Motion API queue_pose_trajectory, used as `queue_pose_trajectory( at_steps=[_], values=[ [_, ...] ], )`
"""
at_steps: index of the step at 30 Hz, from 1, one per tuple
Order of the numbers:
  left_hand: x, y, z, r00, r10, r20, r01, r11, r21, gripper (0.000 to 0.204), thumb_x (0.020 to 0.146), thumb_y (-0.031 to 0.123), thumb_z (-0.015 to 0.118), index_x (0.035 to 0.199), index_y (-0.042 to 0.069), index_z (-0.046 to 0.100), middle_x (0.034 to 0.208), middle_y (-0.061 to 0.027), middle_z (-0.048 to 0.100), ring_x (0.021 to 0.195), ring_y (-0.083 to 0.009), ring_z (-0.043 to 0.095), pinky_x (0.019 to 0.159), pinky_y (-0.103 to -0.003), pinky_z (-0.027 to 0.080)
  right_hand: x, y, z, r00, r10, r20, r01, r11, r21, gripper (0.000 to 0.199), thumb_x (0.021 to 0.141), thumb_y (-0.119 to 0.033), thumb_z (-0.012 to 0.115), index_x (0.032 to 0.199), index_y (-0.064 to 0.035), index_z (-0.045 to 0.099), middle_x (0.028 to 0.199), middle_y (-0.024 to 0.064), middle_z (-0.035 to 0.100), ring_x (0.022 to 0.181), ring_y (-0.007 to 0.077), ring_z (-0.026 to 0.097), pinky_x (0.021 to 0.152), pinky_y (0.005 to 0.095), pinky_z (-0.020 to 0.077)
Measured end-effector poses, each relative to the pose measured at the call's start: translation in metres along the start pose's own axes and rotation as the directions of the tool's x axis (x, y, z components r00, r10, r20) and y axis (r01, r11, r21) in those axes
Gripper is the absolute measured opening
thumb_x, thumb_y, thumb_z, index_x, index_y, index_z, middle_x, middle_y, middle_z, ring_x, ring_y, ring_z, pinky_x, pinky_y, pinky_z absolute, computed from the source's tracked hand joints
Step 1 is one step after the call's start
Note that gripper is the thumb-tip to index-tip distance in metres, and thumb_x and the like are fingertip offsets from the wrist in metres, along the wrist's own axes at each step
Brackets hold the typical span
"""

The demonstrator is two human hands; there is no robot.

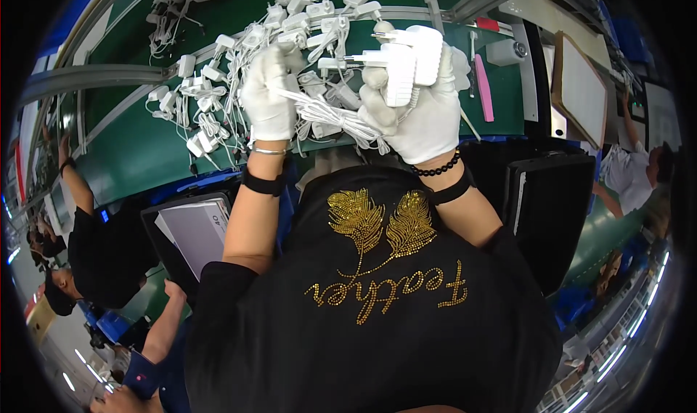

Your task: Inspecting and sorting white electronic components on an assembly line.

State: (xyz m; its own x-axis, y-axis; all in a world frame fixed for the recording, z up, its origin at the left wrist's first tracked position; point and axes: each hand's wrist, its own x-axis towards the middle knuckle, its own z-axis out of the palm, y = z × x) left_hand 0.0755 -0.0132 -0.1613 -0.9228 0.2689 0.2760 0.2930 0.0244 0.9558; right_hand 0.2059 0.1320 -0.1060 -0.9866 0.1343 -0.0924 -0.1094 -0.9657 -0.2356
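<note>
My right hand, in a white glove, is closed around two white power adapters held side by side, their metal prongs pointing left. A bundled white cable runs from below the adapters across to my left hand. That hand, also gloved in white, is closed on the cable's end, its fingers curled and slightly blurred. Beyond and around both hands lies a heap of white adapters with coiled cables on the green work surface.
Right of my right hand lie a pink tool and a clear container. Metal rails cross the bench's far and left sides. Black bins stand beside me, the left one holding papers. Other people work at both sides.
</note>
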Motion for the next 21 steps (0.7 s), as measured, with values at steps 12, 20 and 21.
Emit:
queue_pose_trajectory(
  at_steps=[12,20,21],
  values=[
    [-0.035,0.102,0.08,0.379,-0.351,0.856,0.504,0.854,0.127,0.026,0.094,0.014,0.062,0.116,0.001,0.064,0.078,0.0014,0.058,0.061,-0.0039,0.052,0.058,-0.02,0.045,-0.124,-0.136,0.011,0.724,-0.689,0.03,0.653,0.671,-0.35,0.047,0.098,-0.043,0.05,0.129,-0.0071,0.049,0.1,0.0127,0.062,0.081,0.0267,0.064,0.062,0.0369,0.0522],
    [-0.129,0.169,0.275,0.066,0.537,0.841,-0.185,0.835,-0.518,0.029,0.084,0.004,0.063,0.112,0.007,0.067,0.093,-0.0094,0.067,0.08,-0.0225,0.067,0.073,-0.031,0.053,-0.36,-0.224,0.017,0.019,-0.998,0.064,0.334,-0.054,-0.941,0.042,0.097,-0.035,0.055,0.128,-0.0062,0.049,0.104,0.0131,0.061,0.083,0.0292,0.066,0.062,0.0395,0.0572],
    [-0.153,0.163,0.301,0.061,0.64,0.766,-0.291,0.746,-0.599,0.028,0.081,0.003,0.064,0.108,0.009,0.07,0.095,-0.0107,0.068,0.08,-0.0233,0.068,0.07,-0.032,0.054,-0.381,-0.233,0.005,-0.049,-0.997,0.06,0.177,-0.068,-0.982,0.043,0.097,-0.035,0.055,0.128,-0.006,0.048,0.103,0.0134,0.06,0.08,0.0291,0.067,0.06,0.0374,0.0574]
  ],
)
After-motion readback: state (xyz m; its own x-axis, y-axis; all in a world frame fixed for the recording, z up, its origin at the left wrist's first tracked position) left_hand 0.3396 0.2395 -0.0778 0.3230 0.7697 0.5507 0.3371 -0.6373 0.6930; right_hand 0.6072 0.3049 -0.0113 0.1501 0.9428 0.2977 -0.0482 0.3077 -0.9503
